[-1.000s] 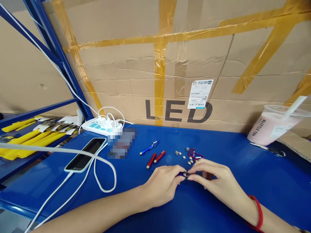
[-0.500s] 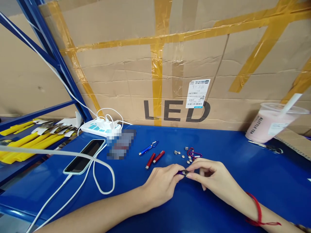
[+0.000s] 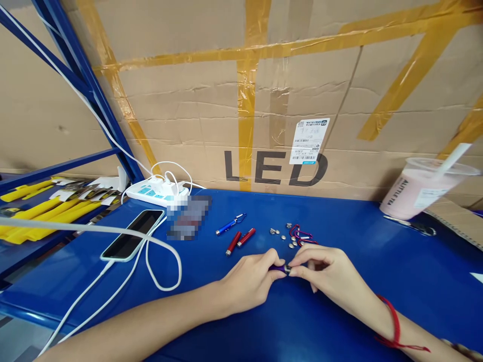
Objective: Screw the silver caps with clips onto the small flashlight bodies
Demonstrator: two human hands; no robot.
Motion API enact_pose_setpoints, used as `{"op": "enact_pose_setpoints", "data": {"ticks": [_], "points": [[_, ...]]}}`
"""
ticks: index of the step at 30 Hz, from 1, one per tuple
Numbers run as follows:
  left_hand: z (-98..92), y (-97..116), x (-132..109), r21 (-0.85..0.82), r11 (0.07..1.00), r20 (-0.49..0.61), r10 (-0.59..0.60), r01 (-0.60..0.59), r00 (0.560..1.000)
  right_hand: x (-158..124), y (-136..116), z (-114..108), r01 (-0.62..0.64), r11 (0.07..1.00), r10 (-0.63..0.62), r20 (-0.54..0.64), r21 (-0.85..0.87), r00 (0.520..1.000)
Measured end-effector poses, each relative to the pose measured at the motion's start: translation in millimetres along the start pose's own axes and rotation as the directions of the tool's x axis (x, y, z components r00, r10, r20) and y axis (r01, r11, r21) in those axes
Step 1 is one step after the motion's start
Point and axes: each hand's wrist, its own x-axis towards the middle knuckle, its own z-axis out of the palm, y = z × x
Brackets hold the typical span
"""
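My left hand (image 3: pixel 249 280) is closed around a small purple mini flashlight (image 3: pixel 278 268), held low over the blue tabletop. My right hand (image 3: pixel 332 269) pinches its silver end between thumb and fingertips; whether a separate small part is in that pinch is hidden. Just beyond the fingers lie several small silver caps (image 3: pixel 283 237) and red and purple carabiner clips (image 3: pixel 298 233). To the left of these rest two red mini flashlights (image 3: pixel 233 243) and a blue mini flashlight (image 3: pixel 226 228) with a clip on its end.
A phone (image 3: pixel 133 235) on a white charging cable (image 3: pixel 166 288) lies left, near a white power strip (image 3: pixel 154 193). At the right stands a pink drink cup (image 3: pixel 415 193) with a straw, with keys (image 3: pixel 415 227) beside it. A large cardboard box (image 3: pixel 204 115) forms the back.
The purple flashlight's silver end has turned slightly between my fingers, and more of its purple body shows. Both hands stay together on it. The view has shifted slightly.
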Motion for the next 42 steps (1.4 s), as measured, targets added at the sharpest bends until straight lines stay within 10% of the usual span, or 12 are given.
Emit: {"op": "enact_pose_setpoints", "data": {"ticks": [11, 42], "points": [[6.3, -8.8, -2.8, 0.248, 0.934, -0.161, 0.304, -0.259, 0.939, 0.2, 4.4, 3.7, -0.233, 0.972, 0.229, 0.145, 0.009, 0.962], [0.2, -1.5, 0.2, 0.019, 0.998, -0.081, 0.055, -0.053, 0.995, 7.4, 7.9, -1.2, -0.246, 0.968, 0.232, 0.21, 0.043, 0.95]]}}
